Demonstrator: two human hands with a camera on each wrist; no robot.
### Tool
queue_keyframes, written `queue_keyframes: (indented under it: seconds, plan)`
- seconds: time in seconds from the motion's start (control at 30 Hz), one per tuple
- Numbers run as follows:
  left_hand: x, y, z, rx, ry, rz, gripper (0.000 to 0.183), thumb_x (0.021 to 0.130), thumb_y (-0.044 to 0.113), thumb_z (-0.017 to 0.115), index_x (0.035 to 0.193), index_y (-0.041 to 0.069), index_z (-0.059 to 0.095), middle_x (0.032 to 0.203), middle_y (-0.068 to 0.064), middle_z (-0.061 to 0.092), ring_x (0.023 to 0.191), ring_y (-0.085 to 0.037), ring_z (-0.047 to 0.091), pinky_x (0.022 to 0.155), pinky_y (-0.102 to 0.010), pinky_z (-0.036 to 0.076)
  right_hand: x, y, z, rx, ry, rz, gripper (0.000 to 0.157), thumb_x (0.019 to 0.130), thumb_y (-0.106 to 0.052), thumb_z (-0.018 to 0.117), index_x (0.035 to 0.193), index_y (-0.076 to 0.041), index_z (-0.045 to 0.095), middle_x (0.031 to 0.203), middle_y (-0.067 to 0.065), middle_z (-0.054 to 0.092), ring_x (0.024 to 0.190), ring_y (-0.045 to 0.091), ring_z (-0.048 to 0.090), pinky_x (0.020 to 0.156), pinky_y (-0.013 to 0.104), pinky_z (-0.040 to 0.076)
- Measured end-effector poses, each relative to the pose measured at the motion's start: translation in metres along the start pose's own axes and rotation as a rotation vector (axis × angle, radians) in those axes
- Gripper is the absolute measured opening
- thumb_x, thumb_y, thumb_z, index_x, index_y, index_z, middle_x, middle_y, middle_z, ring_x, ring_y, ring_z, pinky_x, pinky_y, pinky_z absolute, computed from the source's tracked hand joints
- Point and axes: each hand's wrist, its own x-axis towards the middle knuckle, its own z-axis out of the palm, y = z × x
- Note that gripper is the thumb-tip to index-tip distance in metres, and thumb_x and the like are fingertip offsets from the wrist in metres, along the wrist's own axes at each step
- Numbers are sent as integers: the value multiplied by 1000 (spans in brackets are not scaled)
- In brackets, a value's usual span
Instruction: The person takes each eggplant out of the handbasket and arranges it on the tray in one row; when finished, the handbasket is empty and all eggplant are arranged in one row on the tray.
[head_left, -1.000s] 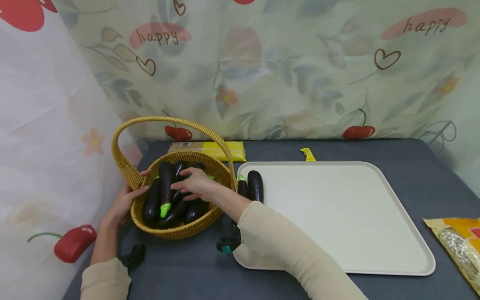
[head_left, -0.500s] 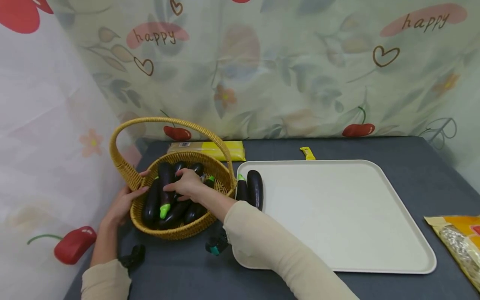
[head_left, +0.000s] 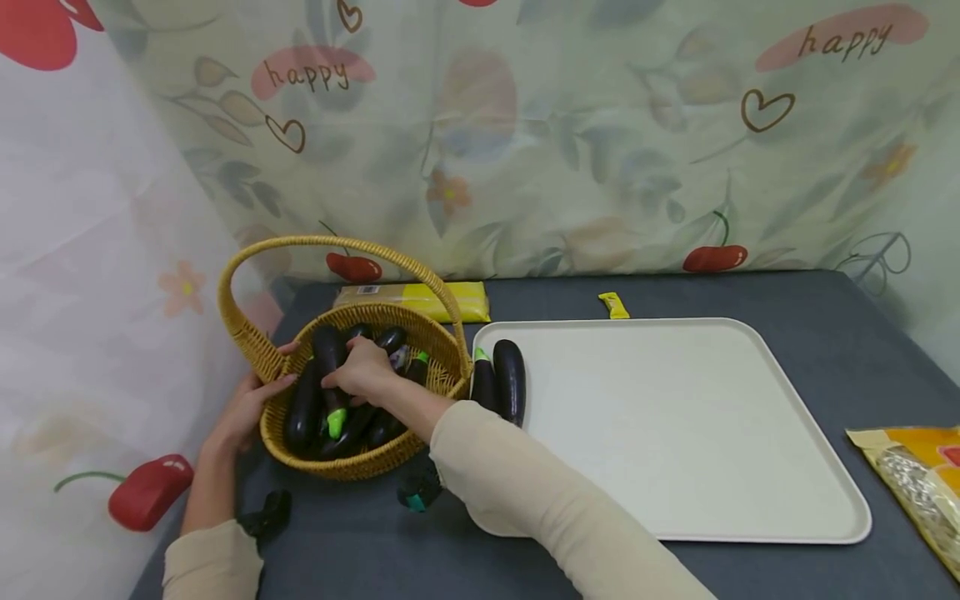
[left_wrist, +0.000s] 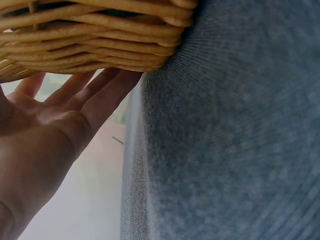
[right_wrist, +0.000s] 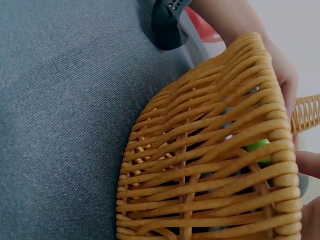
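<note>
The wicker basket [head_left: 352, 471], with its tall arched handle, holds several dark purple eggplants with green stem ends. My left hand [head_left: 242, 408] grips the basket's left side by the foot of the handle, thumb at the rim; in the left wrist view its fingers [left_wrist: 102, 97] lie against the weave from below. Reaching inside, my right hand [head_left: 365, 371] pinches an eggplant [head_left: 327, 350] with a bright green stem end. The basket wall [right_wrist: 215, 165] hides most of that hand in the right wrist view. Two more eggplants [head_left: 511, 379] lie on the left edge of the white tray [head_left: 675, 433].
Behind the basket lies a yellow-and-brown packet [head_left: 465, 300]. A small yellow wrapper [head_left: 615, 306] rests beyond the tray's far rim. At the right edge is an orange bag [head_left: 918, 475]. Printed curtains [head_left: 555, 167] enclose the grey table [head_left: 795, 304] at the back and left.
My right hand has moved left and down into the basket and taken hold of the eggplant, whose stem end has shifted slightly right. The left hand stays at the basket's side.
</note>
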Motion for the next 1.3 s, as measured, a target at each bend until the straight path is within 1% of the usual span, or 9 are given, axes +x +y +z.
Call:
queue_keyframes:
  seconds: [0.2, 0.27, 0.4, 0.53, 0.67, 0.8, 0.9, 1.13, 1.3]
  plan:
    - [-2, 0, 0, 19, -17, -13, 51, 100, 15, 50, 148, 9, 32, 126, 1, 43, 106, -1, 52, 81, -20, 47, -1, 0, -4, 27, -38, 42, 66, 81, -7, 77, 139, -15, 47, 116, 10, 56, 84, 27, 65, 64, 36, 54]
    - [-2, 0, 0, 24, -20, -20, 51, 100, 16, 50, 148, 9, 32, 126, 0, 43, 105, -1, 52, 81, -20, 47, -2, -1, -7, 58, -52, 38, 66, 81, -7, 76, 139, -16, 47, 114, 10, 56, 83, 27, 65, 65, 37, 54]
    - [-2, 2, 1, 26, -9, -27, 51, 100, 16, 50, 147, 10, 33, 128, -3, 41, 105, -2, 51, 81, -20, 46, -5, -4, -18, 151, -92, -1, 64, 82, -6, 75, 139, -17, 47, 106, 8, 56, 83, 26, 64, 66, 37, 54]
    - [1, 3, 1, 38, 3, -12, 50, 100, 16, 51, 146, 8, 34, 131, -4, 39, 109, -3, 47, 84, -18, 43, -9, -6, -33, 234, -182, -61, 64, 83, -4, 74, 140, -15, 46, 101, 9, 57, 84, 26, 64, 68, 39, 54]
    - [1, 2, 0, 52, 9, -8, 51, 99, 16, 51, 146, 6, 33, 130, -2, 41, 110, -4, 46, 85, -17, 42, -12, -5, -46, 271, -260, -85, 65, 83, -4, 73, 141, -14, 44, 105, 10, 56, 88, 26, 64, 69, 40, 54]
    - [0, 1, -1, 52, 15, -2, 52, 99, 14, 51, 147, 4, 33, 129, -2, 42, 106, -3, 49, 83, -17, 44, -19, -7, -59, 284, -306, -97, 66, 84, -4, 73, 142, -14, 43, 109, 10, 54, 95, 28, 62, 70, 41, 54]
    - [0, 0, -1, 52, 11, 14, 51, 99, 12, 51, 146, 4, 33, 129, 1, 42, 108, -2, 49, 83, -16, 43, -27, -8, -70, 298, -337, -110, 65, 85, -3, 71, 142, -14, 43, 109, 10, 54, 100, 31, 60, 71, 42, 54]
    - [0, -1, -1, 48, 5, 26, 50, 99, 13, 51, 146, 5, 35, 129, 2, 42, 109, -3, 48, 83, -17, 43, -50, -3, -93, 303, -414, -144, 63, 87, -1, 68, 142, -13, 41, 114, 13, 55, 97, 29, 61, 72, 43, 54]
    - [0, -1, -1, 61, -1, 29, 51, 99, 14, 51, 147, 5, 33, 137, -1, 37, 114, -3, 43, 85, -16, 41, -68, 5, -106, 250, -467, -175, 63, 87, 2, 67, 143, -11, 40, 113, 14, 56, 94, 28, 63, 71, 42, 54]
